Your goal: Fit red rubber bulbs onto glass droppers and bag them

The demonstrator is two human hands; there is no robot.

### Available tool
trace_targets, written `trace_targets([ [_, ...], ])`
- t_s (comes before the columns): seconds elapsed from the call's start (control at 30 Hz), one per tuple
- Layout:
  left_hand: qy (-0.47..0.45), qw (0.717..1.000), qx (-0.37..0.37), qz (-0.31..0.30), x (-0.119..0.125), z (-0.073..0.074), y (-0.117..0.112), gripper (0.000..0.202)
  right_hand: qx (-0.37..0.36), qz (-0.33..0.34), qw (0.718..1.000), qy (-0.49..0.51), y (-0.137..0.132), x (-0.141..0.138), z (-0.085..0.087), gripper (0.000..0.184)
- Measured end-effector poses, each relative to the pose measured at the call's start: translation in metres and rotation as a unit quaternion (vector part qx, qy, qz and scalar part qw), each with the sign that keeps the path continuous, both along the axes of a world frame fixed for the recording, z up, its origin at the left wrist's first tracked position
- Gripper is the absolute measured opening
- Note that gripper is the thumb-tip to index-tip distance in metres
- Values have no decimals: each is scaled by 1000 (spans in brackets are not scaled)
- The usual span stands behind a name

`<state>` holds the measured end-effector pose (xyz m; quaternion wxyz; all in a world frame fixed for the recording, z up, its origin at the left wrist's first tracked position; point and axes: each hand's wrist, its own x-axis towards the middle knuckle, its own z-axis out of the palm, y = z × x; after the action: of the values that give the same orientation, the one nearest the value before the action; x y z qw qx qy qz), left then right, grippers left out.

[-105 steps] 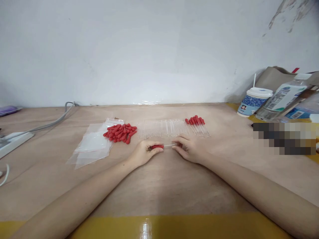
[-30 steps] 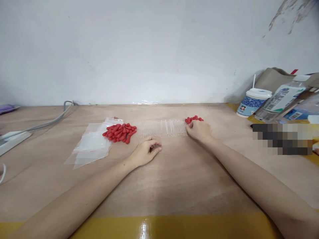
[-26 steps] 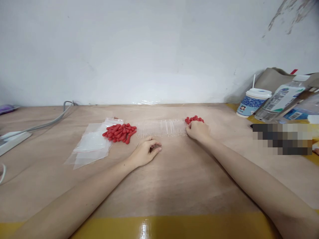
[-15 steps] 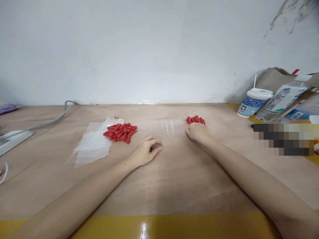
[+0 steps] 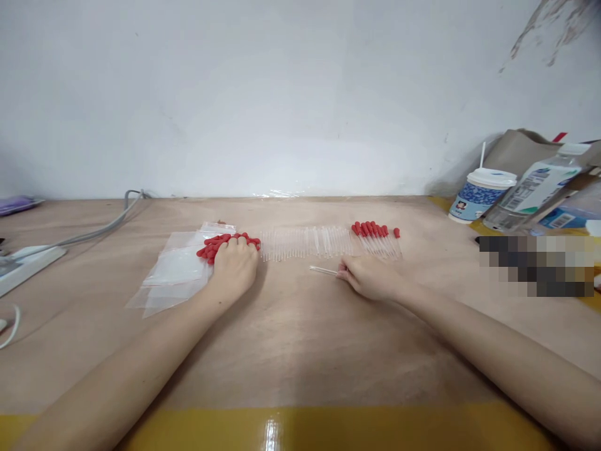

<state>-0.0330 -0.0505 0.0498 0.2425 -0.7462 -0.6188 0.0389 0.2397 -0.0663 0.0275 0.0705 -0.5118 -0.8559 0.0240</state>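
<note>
My left hand [image 5: 233,268] lies over the pile of red rubber bulbs [image 5: 211,245] on the wooden table, fingers curled down onto them; what they grip is hidden. My right hand [image 5: 369,277] is closed in a pinch on one clear glass tube [image 5: 323,270], which points left just above the table. Behind it lies a row of several bare clear tubes [image 5: 305,242]. To the right of that row lie several finished droppers with red bulbs [image 5: 376,237].
Clear plastic bags [image 5: 171,273] lie left of the bulb pile. A power strip with a grey cable [image 5: 29,259] sits at far left. A lidded cup with a straw [image 5: 477,193], a plastic bottle [image 5: 530,186] and a brown bag stand at back right.
My left hand has moved from the middle of the table left onto the red bulb pile. My right hand left the finished droppers and came back toward me holding a clear tube.
</note>
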Motion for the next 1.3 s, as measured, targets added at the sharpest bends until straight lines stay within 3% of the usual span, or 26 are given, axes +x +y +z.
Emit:
trace_targets([
  [0.23,17,999,37,-20,-6,-16,7,28,-14,-18,996,92,-2,-2,-4,16],
  [0.4,8,998,60,-30,-2,-15,1,28,6,-45,991,123,-3,-14,-11,20],
  [0.53,-45,992,35,-114,15,-12,-14,25,48,-33,994,88,-6,-19,-12,17],
  [0.63,-159,963,-4,-217,30,-20,-20,23,95,-8,991,98,-8,-16,-15,16],
  [0.7,-270,925,-43,-265,36,-29,-20,20,107,-11,982,158,-8,-13,-19,16],
  [0.8,-408,860,-91,-291,39,-41,-17,14,107,-1,961,254,-6,-8,-25,14],
  [0.9,-479,816,-126,-297,38,-44,-14,14,96,54,951,290,-6,-8,-27,14],
  [1.17,-468,815,-132,-315,40,-37,-15,17,89,94,956,264,-12,-19,-23,18],
  [1.3,-499,797,-146,-306,40,-38,-16,17,79,120,952,270,-12,-20,-22,17],
])
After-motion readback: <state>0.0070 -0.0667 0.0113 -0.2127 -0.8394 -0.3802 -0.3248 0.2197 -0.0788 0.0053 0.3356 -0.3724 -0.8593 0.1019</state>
